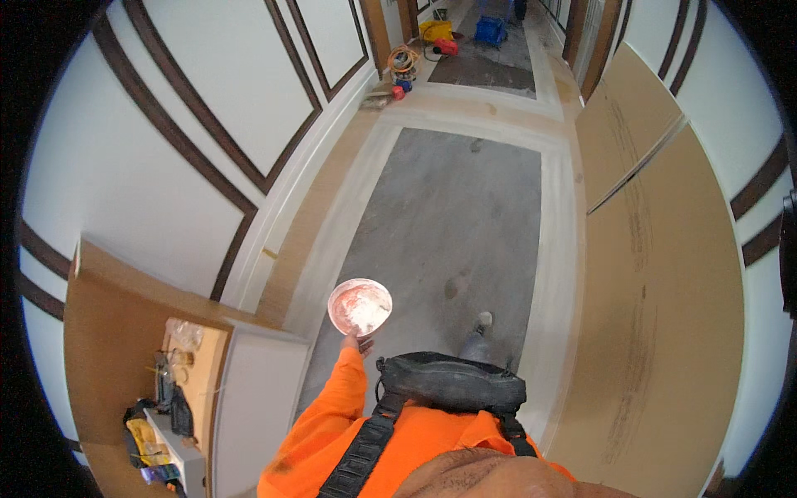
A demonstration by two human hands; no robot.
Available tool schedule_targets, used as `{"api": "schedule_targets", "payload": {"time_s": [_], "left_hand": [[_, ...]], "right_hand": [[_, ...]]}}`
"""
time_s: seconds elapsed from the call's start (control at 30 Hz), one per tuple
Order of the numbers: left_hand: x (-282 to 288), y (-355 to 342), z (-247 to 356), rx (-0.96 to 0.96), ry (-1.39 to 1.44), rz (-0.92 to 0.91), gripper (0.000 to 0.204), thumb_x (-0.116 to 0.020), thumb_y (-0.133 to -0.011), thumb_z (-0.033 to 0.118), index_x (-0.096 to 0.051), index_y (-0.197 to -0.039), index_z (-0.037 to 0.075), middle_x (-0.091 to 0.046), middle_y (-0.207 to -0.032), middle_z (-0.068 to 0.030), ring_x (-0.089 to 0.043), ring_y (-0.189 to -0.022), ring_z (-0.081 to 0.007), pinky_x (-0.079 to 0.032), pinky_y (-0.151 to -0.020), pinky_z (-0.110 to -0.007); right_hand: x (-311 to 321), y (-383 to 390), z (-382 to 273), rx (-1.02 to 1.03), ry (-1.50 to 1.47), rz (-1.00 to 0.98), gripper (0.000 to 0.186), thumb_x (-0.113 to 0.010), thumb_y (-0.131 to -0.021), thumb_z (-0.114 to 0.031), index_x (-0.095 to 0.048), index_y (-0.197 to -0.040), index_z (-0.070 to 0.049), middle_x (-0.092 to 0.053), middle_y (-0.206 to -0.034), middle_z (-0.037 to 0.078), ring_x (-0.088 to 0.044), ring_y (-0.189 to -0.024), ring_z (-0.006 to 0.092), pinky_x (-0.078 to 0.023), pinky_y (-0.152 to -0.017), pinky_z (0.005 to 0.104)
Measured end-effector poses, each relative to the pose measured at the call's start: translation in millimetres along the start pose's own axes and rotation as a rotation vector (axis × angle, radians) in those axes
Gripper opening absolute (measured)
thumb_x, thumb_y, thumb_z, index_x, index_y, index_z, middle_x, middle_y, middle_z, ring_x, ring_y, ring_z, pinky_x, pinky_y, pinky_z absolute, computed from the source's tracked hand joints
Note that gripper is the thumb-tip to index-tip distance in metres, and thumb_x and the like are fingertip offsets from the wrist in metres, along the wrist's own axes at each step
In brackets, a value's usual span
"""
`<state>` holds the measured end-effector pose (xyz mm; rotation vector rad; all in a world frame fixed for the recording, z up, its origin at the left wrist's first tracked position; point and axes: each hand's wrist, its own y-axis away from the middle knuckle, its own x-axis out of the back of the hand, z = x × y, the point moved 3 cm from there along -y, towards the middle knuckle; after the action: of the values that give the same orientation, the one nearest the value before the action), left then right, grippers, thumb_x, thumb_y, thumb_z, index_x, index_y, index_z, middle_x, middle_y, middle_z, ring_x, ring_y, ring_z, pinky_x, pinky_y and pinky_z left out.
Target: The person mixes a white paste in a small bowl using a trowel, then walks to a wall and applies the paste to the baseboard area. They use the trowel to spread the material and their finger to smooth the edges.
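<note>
My left hand (359,344), at the end of an orange sleeve, is closed on the near side of a round tub (336,309) and holds it out in front of me. Inside the tub lies a white, powdery or pasty material, and a pinkish film coats the wall. The fingers show only in part below the rim. My right hand is out of sight. A black bag (452,380) hangs on straps across my chest, hiding part of the floor and of my legs; one shoe (486,319) shows beyond it.
On my left stands a cabinet (257,398) with tools and a plastic bag on its shelf. Brown boards (639,315) lean along the right wall. Further down the corridor are a coiled orange hose (403,60), a yellow bucket (436,31), a red container (446,47) and a blue crate (491,31).
</note>
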<state>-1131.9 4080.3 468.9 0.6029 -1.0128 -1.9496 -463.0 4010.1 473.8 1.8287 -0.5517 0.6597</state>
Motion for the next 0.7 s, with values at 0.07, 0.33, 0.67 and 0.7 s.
{"api": "schedule_targets", "payload": {"time_s": [0.07, 0.33, 0.67, 0.7], "left_hand": [[-39, -35, 16, 0.01, 0.061, -0.029, 0.058, -0.056, -0.098, 0.059, -0.061, -0.122, 0.007, -0.072, -0.106, -0.0114, -0.069, -0.086, -0.0296, -0.05, -0.075, -0.046], [-169, -117, 29, 0.174, 0.286, 0.003, 0.062, -0.051, -0.098, 0.06, -0.063, -0.115, 0.001, -0.069, -0.102, -0.0132, -0.067, -0.083, -0.032, -0.049, -0.066, -0.045], [-370, -209, 146, 0.148, 0.204, 0.214, 0.063, -0.049, -0.099, 0.059, -0.064, -0.119, 0.001, -0.068, -0.098, -0.0133, -0.063, -0.083, -0.0314, -0.052, -0.077, -0.045], [-401, -226, 175, 0.109, 0.166, 0.251, 0.059, -0.051, -0.099, 0.058, -0.065, -0.116, 0.003, -0.066, -0.094, -0.0112, -0.061, -0.078, -0.0296, -0.05, -0.073, -0.044]], "right_hand": [[-16, -31, -61, 0.0, 0.014, -0.008, 0.081, -0.089, -0.072, -0.031, -0.056, -0.137, 0.006, -0.066, -0.125, 0.023, -0.066, -0.106, 0.0364, -0.053, -0.088, 0.0489], [-56, -145, -462, 0.666, -0.076, -0.082, 0.088, -0.089, -0.073, -0.034, -0.052, -0.143, 0.005, -0.061, -0.134, 0.026, -0.062, -0.117, 0.0382, -0.048, -0.098, 0.0493], [-108, -165, -969, 0.898, 0.168, -0.067, 0.086, -0.086, -0.068, -0.057, -0.067, -0.12, 0.01, -0.067, -0.12, 0.034, -0.065, -0.116, 0.0459, -0.051, -0.098, 0.0491], [-121, -176, -986, 0.885, 0.183, -0.018, 0.087, -0.087, -0.068, -0.056, -0.066, -0.12, 0.011, -0.069, -0.117, 0.032, -0.067, -0.111, 0.0439, -0.052, -0.094, 0.049]]}}
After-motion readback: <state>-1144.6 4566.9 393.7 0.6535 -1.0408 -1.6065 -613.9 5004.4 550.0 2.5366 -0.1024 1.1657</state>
